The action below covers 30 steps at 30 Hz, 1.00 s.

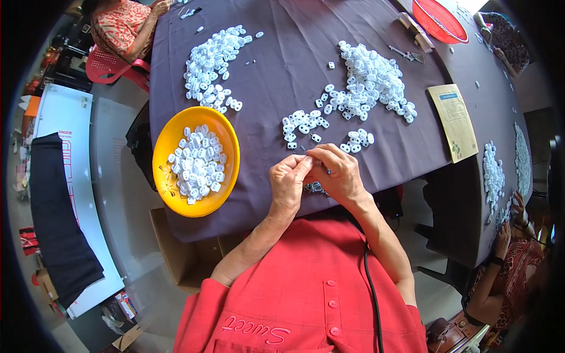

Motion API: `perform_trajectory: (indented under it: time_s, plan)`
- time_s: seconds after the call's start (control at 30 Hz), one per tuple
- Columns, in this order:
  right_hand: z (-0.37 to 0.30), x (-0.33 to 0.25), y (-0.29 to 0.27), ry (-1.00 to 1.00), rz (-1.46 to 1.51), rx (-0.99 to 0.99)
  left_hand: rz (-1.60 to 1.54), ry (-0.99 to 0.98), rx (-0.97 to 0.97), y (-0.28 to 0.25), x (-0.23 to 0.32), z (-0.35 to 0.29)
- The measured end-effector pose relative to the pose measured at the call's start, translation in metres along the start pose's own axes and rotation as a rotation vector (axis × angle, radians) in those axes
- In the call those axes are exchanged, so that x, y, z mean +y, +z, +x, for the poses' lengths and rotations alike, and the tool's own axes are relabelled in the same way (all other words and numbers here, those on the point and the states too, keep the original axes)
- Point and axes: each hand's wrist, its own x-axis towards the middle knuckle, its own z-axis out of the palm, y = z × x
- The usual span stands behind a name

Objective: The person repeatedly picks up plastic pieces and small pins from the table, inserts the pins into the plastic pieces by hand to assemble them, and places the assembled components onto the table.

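Note:
My left hand [287, 179] and my right hand [338, 175] meet over the near edge of the table, with thumbs and fingertips pinched together. Whatever they hold is hidden between the fingers. Just beyond them lie a small cluster of white oval plastic pieces [303, 122] with dark holes and another little group of white pieces [357, 140]. Partly covered by my right hand is a small heap of greyish bits [316, 187], too small to name. To the left stands a yellow-orange bowl [231, 170] containing many of the same white pieces [200, 162].
Larger piles of white pieces lie at the far left [212, 62] and far right [374, 79] of the dark tablecloth [282, 65]. A tan envelope [452, 120] rests at the right edge. A red basket [438, 22] is farther off. Other people sit around the tables.

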Motion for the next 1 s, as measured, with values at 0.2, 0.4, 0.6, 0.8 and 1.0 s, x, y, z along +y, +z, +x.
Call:
perform_trajectory:
  time_s: [0.2, 0.4, 0.6, 0.8, 1.0]
  plan:
    - [-0.004, 0.003, -0.002, -0.02, 0.017, -0.005, -0.001, -0.029, -0.01, 0.004, 0.001, -0.005]
    - [-0.004, 0.002, -0.003, -0.064, -0.043, -0.031, -0.075, -0.023, -0.018, 0.0, -0.007, -0.002]
    - [-0.001, 0.002, -0.004, -0.051, -0.044, -0.052, -0.108, -0.036, -0.036, 0.0, -0.006, -0.002]
    - [0.001, 0.004, -0.002, 0.059, 0.016, -0.047, -0.131, -0.042, -0.015, 0.001, -0.006, 0.002]
    - [-0.006, 0.002, 0.002, 0.135, 0.18, 0.018, -0.155, -0.06, 0.019, 0.0, 0.004, 0.002]
